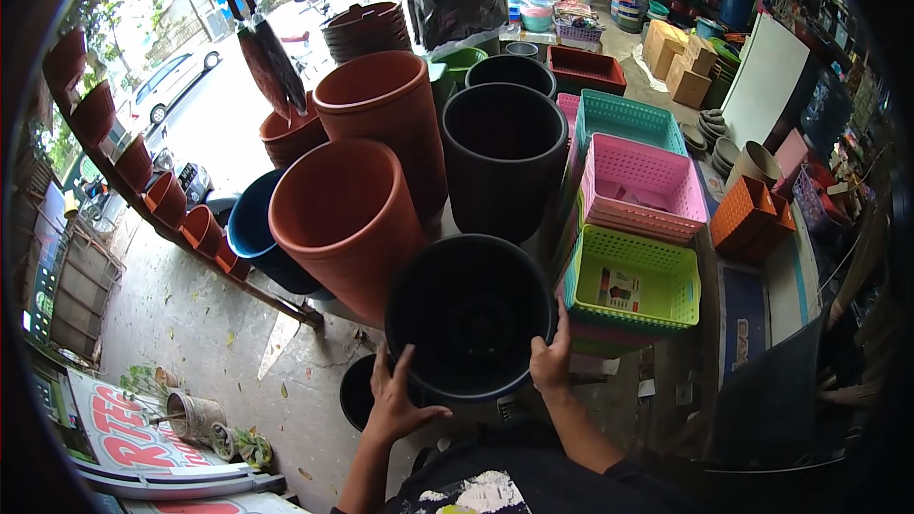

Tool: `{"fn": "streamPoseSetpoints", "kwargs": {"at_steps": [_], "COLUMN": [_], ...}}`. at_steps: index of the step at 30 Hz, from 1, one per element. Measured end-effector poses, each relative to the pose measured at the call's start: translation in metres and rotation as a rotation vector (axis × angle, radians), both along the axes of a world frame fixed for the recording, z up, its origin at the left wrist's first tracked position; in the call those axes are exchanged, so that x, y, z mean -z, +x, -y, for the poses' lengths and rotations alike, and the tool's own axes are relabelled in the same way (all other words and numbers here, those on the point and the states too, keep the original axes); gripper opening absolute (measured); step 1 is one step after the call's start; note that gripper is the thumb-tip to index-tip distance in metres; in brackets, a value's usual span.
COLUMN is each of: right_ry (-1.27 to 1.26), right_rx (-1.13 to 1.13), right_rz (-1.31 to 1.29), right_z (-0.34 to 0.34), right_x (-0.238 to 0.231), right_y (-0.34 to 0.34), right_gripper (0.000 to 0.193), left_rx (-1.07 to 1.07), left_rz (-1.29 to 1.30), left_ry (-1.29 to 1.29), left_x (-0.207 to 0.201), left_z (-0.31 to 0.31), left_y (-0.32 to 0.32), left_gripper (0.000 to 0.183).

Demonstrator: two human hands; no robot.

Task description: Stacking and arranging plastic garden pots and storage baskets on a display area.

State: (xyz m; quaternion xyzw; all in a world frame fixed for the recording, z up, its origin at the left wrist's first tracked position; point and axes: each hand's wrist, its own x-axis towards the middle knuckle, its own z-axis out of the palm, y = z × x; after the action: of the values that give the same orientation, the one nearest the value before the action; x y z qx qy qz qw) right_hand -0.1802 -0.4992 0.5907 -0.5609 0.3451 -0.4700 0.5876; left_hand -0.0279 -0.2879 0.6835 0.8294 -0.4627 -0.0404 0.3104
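A large round black flowerpot (473,319) is in front of me, its opening facing up toward me. My right hand (552,357) grips its right rim, with the index finger stretched along the outer side and the thumb near the edge. At the lower left of the rim is my left hand (398,398), fingers spread and thumb pointing right; its fingertips touch or nearly touch the pot. Just beyond stand a tall terracotta-coloured pot (343,205) and another tall black pot (503,157). A smaller black pot (358,395) sits low beside my left hand.
Stacked plastic baskets in green (657,276), pink (643,186) and teal (628,124) stand to the right. A blue pot (257,224) and a second terracotta-coloured pot (376,100) are at left. Small pots hang on a slanted pole (276,300). Cardboard boxes (687,71) lie farther back.
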Motion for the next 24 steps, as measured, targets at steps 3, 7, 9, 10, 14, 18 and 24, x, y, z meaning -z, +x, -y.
{"fn": "streamPoseSetpoints", "kwargs": {"at_steps": [3, 7, 9, 10, 14, 18, 24], "right_ry": [-0.135, -0.296, -0.267, -0.234, -0.285, -0.241, -0.202], "right_rx": [0.04, 0.185, 0.168, 0.152, 0.192, 0.14, 0.098], "right_rz": [-0.037, -0.265, -0.276, -0.298, -0.447, -0.626, -0.712], "right_z": [0.005, 0.014, 0.023, 0.028, 0.053, 0.07, 0.079], "right_x": [0.007, 0.02, 0.028, 0.034, 0.074, 0.113, 0.164], "right_y": [0.017, 0.034, 0.039, 0.04, 0.054, 0.058, 0.062], "right_gripper": [0.076, 0.076, 0.077, 0.077, 0.078, 0.08, 0.083], "left_rx": [-0.104, -0.256, -0.281, -0.235, -0.098, -0.18, -0.147], "left_rz": [-0.6, -1.055, -0.965, -0.883, -0.649, -0.74, -0.525], "left_ry": [-0.151, -0.298, -0.285, -0.3, -0.365, -0.273, -0.153], "left_x": [0.066, 0.12, 0.136, 0.144, 0.173, 0.186, 0.255], "left_z": [0.005, 0.043, 0.058, 0.064, 0.087, 0.107, 0.112], "left_y": [0.016, 0.041, 0.053, 0.058, 0.076, 0.081, 0.102], "left_gripper": [0.098, 0.085, 0.083, 0.079, 0.073, 0.075, 0.077]}}
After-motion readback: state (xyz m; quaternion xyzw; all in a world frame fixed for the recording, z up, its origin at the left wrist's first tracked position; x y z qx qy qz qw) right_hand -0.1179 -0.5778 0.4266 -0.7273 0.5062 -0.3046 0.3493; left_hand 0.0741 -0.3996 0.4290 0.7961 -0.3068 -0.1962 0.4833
